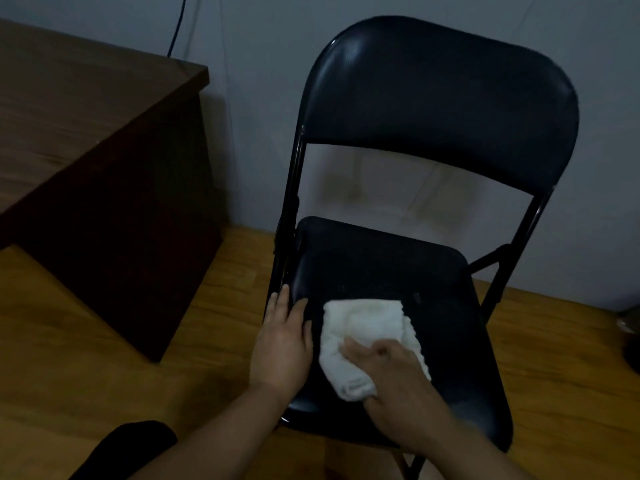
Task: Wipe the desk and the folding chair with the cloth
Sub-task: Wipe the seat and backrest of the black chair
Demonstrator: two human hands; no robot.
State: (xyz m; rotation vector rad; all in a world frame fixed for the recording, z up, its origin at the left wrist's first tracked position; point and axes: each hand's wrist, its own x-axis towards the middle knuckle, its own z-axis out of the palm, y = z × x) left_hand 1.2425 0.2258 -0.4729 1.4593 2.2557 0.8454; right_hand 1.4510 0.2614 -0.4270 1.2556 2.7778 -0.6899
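Where wood floor (104, 358) meets wall (263, 98) — folding chair (398, 271).

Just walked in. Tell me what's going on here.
A person is wiping the seat of a black folding chair. The right hand presses a white cloth on the seat's front part, while the left hand rests flat on the seat's left edge. The brown desk stands to the left, untouched now.

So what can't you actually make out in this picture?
Head view only:
- Black folding chair: legs cut off by the bottom edge.
- White terry cloth: near part hidden under the right hand.
- Dark brown wooden desk: most of it beyond the left edge.
- Dark object: cut by the right edge, unidentifiable.
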